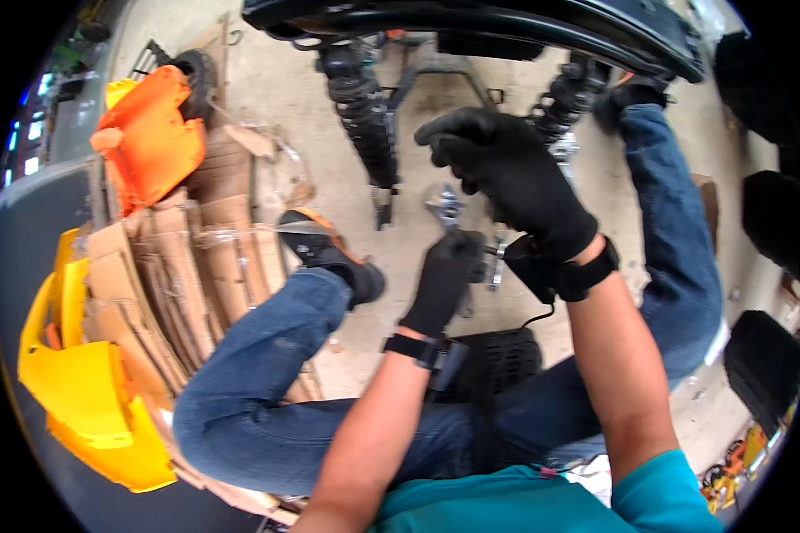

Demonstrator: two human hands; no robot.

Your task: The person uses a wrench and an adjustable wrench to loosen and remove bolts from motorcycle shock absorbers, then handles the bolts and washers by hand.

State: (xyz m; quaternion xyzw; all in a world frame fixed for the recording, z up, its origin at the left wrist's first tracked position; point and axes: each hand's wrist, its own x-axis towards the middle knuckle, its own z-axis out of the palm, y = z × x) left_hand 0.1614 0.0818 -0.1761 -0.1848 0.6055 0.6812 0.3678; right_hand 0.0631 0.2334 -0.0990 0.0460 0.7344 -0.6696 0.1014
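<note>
My left hand [449, 275], in a black glove, is closed low between my knees. A shiny silver metal part [447, 206] shows just beyond its fingertips; I cannot make out whether the fingers grip it. Higher and to the right, my black-gloved right hand [529, 173] has loosely bent fingers with nothing visible in them. It is between two black coil-spring shock absorbers [356, 102] hanging under a dark vehicle frame [480, 31]. Another narrow silver metal piece [498, 264] shows beside my left hand, partly covered by a black device at my right wrist.
Flattened cardboard [151, 271] is stacked at the left, with an orange plastic panel [151, 138] above it and yellow panels [89, 382] beside it. A black tread-patterned object [505, 360] sits between my legs. Dark padded shapes [764, 360] line the right edge.
</note>
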